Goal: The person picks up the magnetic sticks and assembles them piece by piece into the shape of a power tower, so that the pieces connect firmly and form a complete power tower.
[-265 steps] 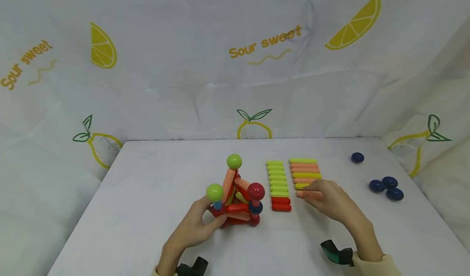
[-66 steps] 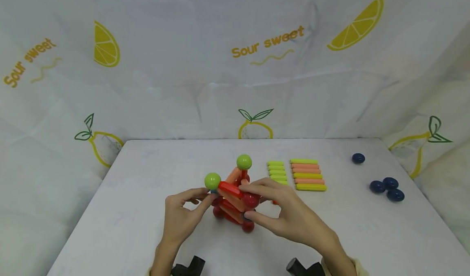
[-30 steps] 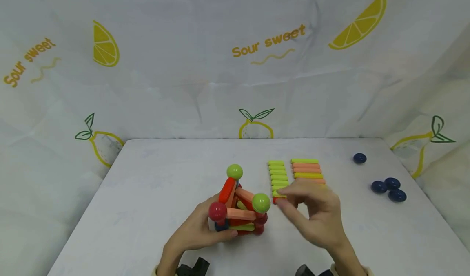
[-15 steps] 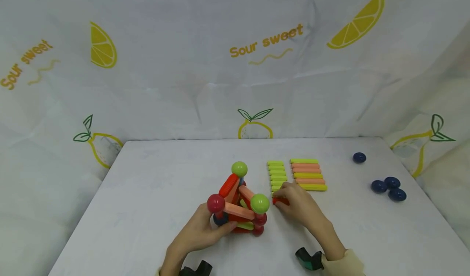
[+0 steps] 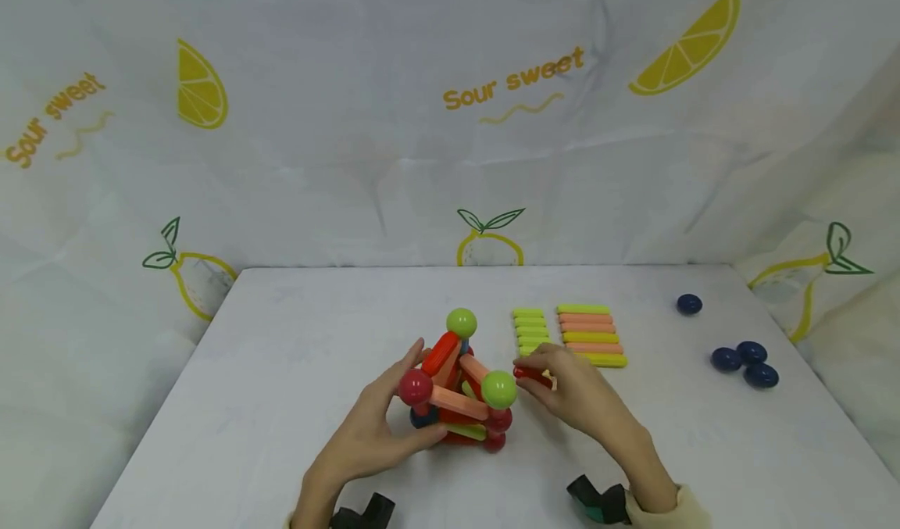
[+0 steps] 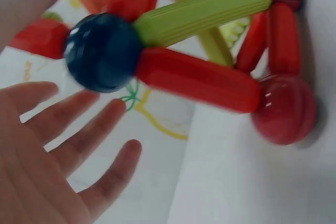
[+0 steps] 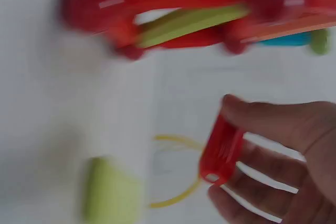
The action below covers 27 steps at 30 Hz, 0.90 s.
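Observation:
A framework of coloured rods and balls (image 5: 458, 402) stands on the white table, with two green balls and one red ball on top. My left hand (image 5: 369, 431) is around its left side, thumb at the front. In the left wrist view the four fingers (image 6: 100, 129) are spread and fairly straight, apart from the dark blue ball (image 6: 103, 52). To the right of the framework, my right hand (image 5: 580, 392) pinches a short red rod (image 7: 220, 148) between thumb and fingers. A hollow end of this rod shows in the right wrist view.
A column of short yellow-green rods (image 5: 530, 331) lies beyond my right hand. Beside it is a row of longer green, salmon and yellow rods (image 5: 589, 337). Several dark blue balls (image 5: 751, 352) sit at the right. A lemon-print cloth (image 5: 394, 123) hangs behind the table.
The framework has been turned and a salmon rod now spans its front top. My right hand has picked the red rod from the column's near end. My left fingers have straightened.

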### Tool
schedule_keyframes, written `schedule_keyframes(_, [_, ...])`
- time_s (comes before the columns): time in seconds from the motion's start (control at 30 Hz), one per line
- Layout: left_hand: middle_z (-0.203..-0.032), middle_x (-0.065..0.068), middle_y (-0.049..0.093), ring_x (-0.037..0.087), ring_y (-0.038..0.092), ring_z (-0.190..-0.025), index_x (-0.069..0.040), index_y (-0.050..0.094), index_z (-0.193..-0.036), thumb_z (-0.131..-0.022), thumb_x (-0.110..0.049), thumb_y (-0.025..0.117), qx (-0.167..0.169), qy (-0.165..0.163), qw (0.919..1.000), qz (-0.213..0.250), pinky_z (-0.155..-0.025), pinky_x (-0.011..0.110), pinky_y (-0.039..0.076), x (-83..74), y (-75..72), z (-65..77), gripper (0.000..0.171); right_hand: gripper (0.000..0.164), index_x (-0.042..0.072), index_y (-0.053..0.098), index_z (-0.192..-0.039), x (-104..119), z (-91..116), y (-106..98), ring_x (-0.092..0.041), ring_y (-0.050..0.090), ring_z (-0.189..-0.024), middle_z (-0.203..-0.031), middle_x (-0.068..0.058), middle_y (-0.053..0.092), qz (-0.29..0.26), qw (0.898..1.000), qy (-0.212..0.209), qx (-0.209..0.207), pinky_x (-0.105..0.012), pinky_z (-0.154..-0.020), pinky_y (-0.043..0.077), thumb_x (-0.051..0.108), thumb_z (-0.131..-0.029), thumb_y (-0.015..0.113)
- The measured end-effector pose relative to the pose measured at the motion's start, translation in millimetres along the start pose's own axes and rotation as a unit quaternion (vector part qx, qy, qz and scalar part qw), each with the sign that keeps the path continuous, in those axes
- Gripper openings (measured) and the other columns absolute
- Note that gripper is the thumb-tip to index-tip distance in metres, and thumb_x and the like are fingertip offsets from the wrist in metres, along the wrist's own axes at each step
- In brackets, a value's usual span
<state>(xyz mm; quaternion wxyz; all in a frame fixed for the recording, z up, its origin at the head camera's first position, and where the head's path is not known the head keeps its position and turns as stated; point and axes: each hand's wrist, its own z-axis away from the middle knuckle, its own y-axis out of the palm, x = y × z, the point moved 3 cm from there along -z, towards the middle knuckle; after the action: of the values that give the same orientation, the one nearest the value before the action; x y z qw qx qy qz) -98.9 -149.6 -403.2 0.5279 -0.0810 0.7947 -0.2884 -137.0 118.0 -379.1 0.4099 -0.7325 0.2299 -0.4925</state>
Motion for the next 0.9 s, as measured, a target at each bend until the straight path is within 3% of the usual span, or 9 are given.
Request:
schedule_keyframes(0.07, [-0.154,0.000,0.052,0.018,0.059,-0.131,-0.028,0.028,-0.161,-0.081,-0.027,0.087,-0.030,0.015,0.9993,-0.016,-0.099,0.040,0.056,-3.3,-7.8,1.8,0.099,0.026,0.008,0.079,-0.108,19.3,-0.6,-20.3,-0.006,0.061,-0.081,-0.093,0.005,0.073,-0.052,0.994,-0.058,-0.071,-0.021,-0.071,0.054,0.005,-0.082,0.083])
schedule_keyframes(0.13, [-0.147,0.002,0.058,0.016,0.063,-0.121,-0.024,0.031,-0.160,-0.079,-0.021,0.088,-0.062,0.034,0.9971,-0.027,-0.090,0.036,0.056,-7.1,-15.0,3.2,0.099,0.029,0.009,0.079,-0.109,42.1,0.2,-38.5,-0.005,0.063,-0.083,-0.095,0.005,0.074,-0.096,0.981,-0.106,-0.130,-0.019,-0.074,0.053,0.003,-0.082,0.083])
schedule_keyframes(0.2, [-0.139,0.003,0.063,0.014,0.064,-0.115,-0.021,0.038,-0.157,-0.077,-0.016,0.088,-0.091,0.050,0.9941,-0.032,-0.088,0.034,0.056,-11.2,-20.3,4.2,0.094,0.032,0.009,0.079,-0.110,65.8,1.6,-49.3,-0.004,0.063,-0.084,-0.096,0.004,0.074,-0.136,0.966,-0.150,-0.159,-0.017,-0.075,0.053,0.001,-0.080,0.084])
schedule_keyframes(0.3, [-0.128,0.003,0.069,0.012,0.065,-0.110,-0.018,0.049,-0.149,-0.076,-0.012,0.088,-0.124,0.070,0.9892,-0.035,-0.086,0.032,0.054,-17.5,-24.9,4.6,0.083,0.034,0.008,0.078,-0.113,93.5,2.5,-49.3,-0.006,0.066,-0.090,-0.101,0.002,0.074,-0.186,0.951,-0.211,-0.128,-0.019,-0.077,0.057,0.001,-0.080,0.084])
schedule_keyframes(0.4, [-0.118,0.001,0.072,0.011,0.066,-0.106,-0.017,0.057,-0.141,-0.075,-0.008,0.088,-0.142,0.089,0.9855,-0.031,-0.084,0.030,0.052,-22.6,-25.8,5.0,0.073,0.031,0.008,0.078,-0.113,104.8,1.4,-37.7,-0.007,0.065,-0.090,-0.102,0.002,0.072,-0.202,0.942,-0.257,-0.079,-0.020,-0.073,0.057,0.004,-0.083,0.082])
schedule_keyframes(0.5, [-0.111,-0.001,0.073,0.009,0.065,-0.102,-0.017,0.061,-0.135,-0.075,-0.006,0.087,-0.148,0.103,0.9833,-0.025,-0.083,0.029,0.051,-26.0,-25.1,5.5,0.066,0.027,0.008,0.079,-0.112,105.8,-0.7,-28.3,-0.007,0.063,-0.088,-0.102,0.001,0.072,-0.188,0.942,-0.272,-0.052,-0.018,-0.068,0.055,0.006,-0.085,0.081])
schedule_keyframes(0.63, [-0.107,-0.002,0.074,0.008,0.065,-0.098,-0.017,0.066,-0.128,-0.076,-0.005,0.086,-0.152,0.110,0.9819,-0.026,-0.083,0.028,0.051,-28.3,-25.1,5.9,0.057,0.026,0.010,0.080,-0.110,103.2,-3.1,-21.4,-0.004,0.059,-0.084,-0.101,0.003,0.071,-0.158,0.951,-0.264,-0.038,-0.016,-0.064,0.052,0.007,-0.084,0.082])
schedule_keyframes(0.9, [-0.105,-0.002,0.075,0.008,0.065,-0.095,-0.014,0.070,-0.121,-0.077,-0.006,0.086,-0.148,0.099,0.9837,-0.026,-0.081,0.028,0.053,-28.9,-25.7,6.2,0.048,0.026,0.013,0.081,-0.109,98.3,-3.7,-17.2,-0.003,0.058,-0.086,-0.101,0.004,0.070,-0.119,0.961,-0.246,-0.039,-0.014,-0.066,0.051,0.014,-0.084,0.084])
